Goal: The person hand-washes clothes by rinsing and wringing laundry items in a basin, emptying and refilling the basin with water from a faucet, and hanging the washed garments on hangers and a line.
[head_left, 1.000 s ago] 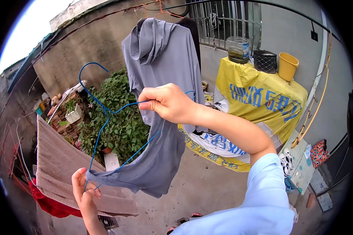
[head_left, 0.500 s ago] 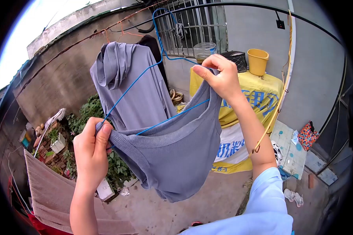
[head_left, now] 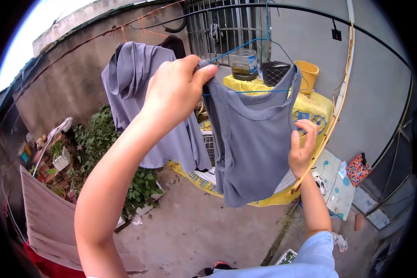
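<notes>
A grey tank top [head_left: 259, 139] hangs on a blue wire hanger [head_left: 238, 47], whose hook rises to the dark pole at the top; whether it rests on the pole I cannot tell. My left hand [head_left: 176, 90] is closed around the shoulder strap and hanger end on the left. Lower down on the opposite side, my right hand [head_left: 303, 146] has its thumb and curled fingers at the armhole edge, seemingly pinching the fabric. The right strap sits over the hanger's other end.
A grey hooded garment [head_left: 146, 92] hangs behind on the left. A yellow bucket [head_left: 306, 74] and a clear plastic jar [head_left: 243, 65] stand on a yellow-covered stack. A yellow bamboo-like pole [head_left: 340, 109] crosses near my right forearm. A brown towel [head_left: 51, 213] hangs lower left.
The tank top and hanger have moved right and turned, with my left hand raised along. My right hand has left the strap and come down to the garment's side.
</notes>
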{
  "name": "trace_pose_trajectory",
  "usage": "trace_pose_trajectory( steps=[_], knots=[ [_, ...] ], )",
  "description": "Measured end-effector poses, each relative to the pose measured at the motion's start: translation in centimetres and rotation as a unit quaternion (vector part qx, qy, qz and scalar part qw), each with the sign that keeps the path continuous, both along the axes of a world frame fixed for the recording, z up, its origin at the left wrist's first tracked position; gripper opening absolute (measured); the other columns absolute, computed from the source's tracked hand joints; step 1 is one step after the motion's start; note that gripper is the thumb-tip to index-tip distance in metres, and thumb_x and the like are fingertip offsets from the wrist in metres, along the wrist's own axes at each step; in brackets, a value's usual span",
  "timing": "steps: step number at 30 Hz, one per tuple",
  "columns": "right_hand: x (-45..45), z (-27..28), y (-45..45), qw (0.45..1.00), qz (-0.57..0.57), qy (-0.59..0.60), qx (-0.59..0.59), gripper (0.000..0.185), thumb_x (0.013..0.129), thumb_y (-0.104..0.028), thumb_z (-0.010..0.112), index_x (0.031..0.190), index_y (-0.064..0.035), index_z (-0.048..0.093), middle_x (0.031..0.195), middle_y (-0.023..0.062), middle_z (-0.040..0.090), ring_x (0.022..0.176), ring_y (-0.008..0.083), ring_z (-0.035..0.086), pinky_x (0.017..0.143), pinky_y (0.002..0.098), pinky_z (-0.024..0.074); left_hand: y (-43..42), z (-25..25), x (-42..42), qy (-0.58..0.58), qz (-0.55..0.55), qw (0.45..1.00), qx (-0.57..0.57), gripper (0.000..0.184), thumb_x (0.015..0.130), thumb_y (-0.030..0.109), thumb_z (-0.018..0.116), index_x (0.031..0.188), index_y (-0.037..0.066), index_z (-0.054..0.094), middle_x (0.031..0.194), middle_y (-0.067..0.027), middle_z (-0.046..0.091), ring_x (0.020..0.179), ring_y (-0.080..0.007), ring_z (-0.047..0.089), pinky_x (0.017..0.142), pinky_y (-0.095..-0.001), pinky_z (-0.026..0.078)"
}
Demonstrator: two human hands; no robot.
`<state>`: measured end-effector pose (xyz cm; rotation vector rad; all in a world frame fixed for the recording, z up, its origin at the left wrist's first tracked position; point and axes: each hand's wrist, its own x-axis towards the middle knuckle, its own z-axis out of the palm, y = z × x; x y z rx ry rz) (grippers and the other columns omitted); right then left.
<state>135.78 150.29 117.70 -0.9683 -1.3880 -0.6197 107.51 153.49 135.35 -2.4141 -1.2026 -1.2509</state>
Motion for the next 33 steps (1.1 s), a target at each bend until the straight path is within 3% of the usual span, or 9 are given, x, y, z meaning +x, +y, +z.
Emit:
trace_pose_trajectory(
  steps=[2,13,18,23,25,27,30,31,33],
  knots=[
    [-0.4,-1.5,-0.7,0.999,0.031,-0.033,-0.016,0.015,0.080,-0.005,0.053,0.094,-0.0010,0.053,0.096,0.0150,0.053,0.091,0.0288,0.050,0.083,0.0358,0.0397,0.3,-1.8,0.3,-0.032,-0.061,0.998,-0.010,0.034,0.085,0.031,0.064,0.092,-0.002,0.062,0.058,-0.0096,0.055,0.052,-0.0116,0.048,0.050,-0.0291,0.039],
    [-6.9,-5.7,-0.9,0.972,0.205,-0.109,-0.045,0.018,0.071,0.005,0.055,0.088,-0.0025,0.052,0.087,0.0131,0.053,0.077,0.0265,0.051,0.070,0.0358,0.0420,-2.3,-5.5,-3.3,-0.137,-0.147,0.939,-0.277,0.045,0.087,0.034,0.063,0.114,-0.002,0.054,0.076,-0.0061,0.062,0.062,-0.0080,0.056,0.053,-0.0238,0.046],
    [-12.6,-6.7,-1.7,0.953,0.271,-0.122,-0.052,0.021,0.068,0.006,0.057,0.087,-0.0037,0.055,0.088,0.0118,0.054,0.077,0.0279,0.053,0.066,0.0372,0.0438,-5.3,-8.5,-6.2,-0.138,-0.153,0.947,-0.246,0.050,0.085,0.030,0.065,0.119,-0.002,0.051,0.098,-0.0109,0.062,0.073,-0.0137,0.063,0.066,-0.0274,0.050],
    [-18.6,-8.0,-7.0,0.938,0.314,-0.148,0.015,0.023,0.072,0.005,0.053,0.092,-0.0059,0.052,0.087,0.0105,0.051,0.073,0.0271,0.048,0.067,0.0369,0.0408,-15.5,-16.5,-12.1,-0.160,-0.090,0.965,-0.188,0.039,0.088,0.023,0.059,0.119,0.001,0.051,0.097,-0.0128,0.059,0.072,-0.0227,0.063,0.066,-0.0326,0.051],
    [-22.4,-10.4,-9.4,0.902,0.412,-0.110,-0.072,0.018,0.074,0.005,0.052,0.089,-0.0049,0.052,0.085,0.0110,0.051,0.074,0.0269,0.049,0.068,0.0359,0.0410,-22.1,-20.6,-15.1,-0.162,-0.033,0.951,-0.262,0.032,0.087,0.024,0.056,0.111,0.003,0.053,0.100,-0.0140,0.060,0.078,-0.0326,0.062,0.070,-0.0424,0.049],
    [-30.4,-14.0,-14.5,0.812,0.551,-0.112,-0.157,0.016,0.075,0.005,0.052,0.089,-0.0037,0.052,0.085,0.0109,0.051,0.074,0.0254,0.049,0.068,0.0343,0.0414,-33.4,-26.6,-19.8,-0.248,0.111,0.888,-0.372,0.029,0.086,0.021,0.056,0.109,0.003,0.056,0.101,-0.0121,0.062,0.082,-0.0309,0.063,0.075,-0.0421,0.048],
    [-35.3,-19.3,-22.9,0.724,0.591,-0.082,-0.345,0.013,0.077,0.003,0.054,0.089,-0.0016,0.054,0.082,0.0101,0.052,0.071,0.0218,0.050,0.067,0.0308,0.0425,-45.0,-36.3,-22.1,-0.309,0.242,0.840,-0.374,0.031,0.086,0.021,0.055,0.114,0.006,0.056,0.098,-0.0088,0.064,0.081,-0.0252,0.064,0.074,-0.0391,0.050],
    [-37.2,-20.6,-26.2,0.652,0.604,-0.068,-0.454,0.012,0.078,0.002,0.055,0.090,-0.0005,0.055,0.081,0.0093,0.053,0.069,0.0198,0.051,0.066,0.0290,0.0432,-50.0,-38.6,-22.2,-0.358,0.312,0.796,-0.377,0.031,0.086,0.021,0.056,0.113,0.006,0.057,0.098,-0.0094,0.065,0.083,-0.0258,0.064,0.075,-0.0387,0.049],
    [-41.7,-22.2,-34.0,0.559,0.664,-0.160,-0.470,0.012,0.079,0.001,0.056,0.091,-0.0002,0.056,0.078,0.0073,0.053,0.068,0.0168,0.051,0.064,0.0261,0.0428,-60.9,-42.3,-22.3,-0.418,0.403,0.726,-0.369,0.031,0.086,0.021,0.056,0.112,0.005,0.058,0.097,-0.0100,0.066,0.084,-0.0264,0.064,0.077,-0.0383,0.049]
  ],
)
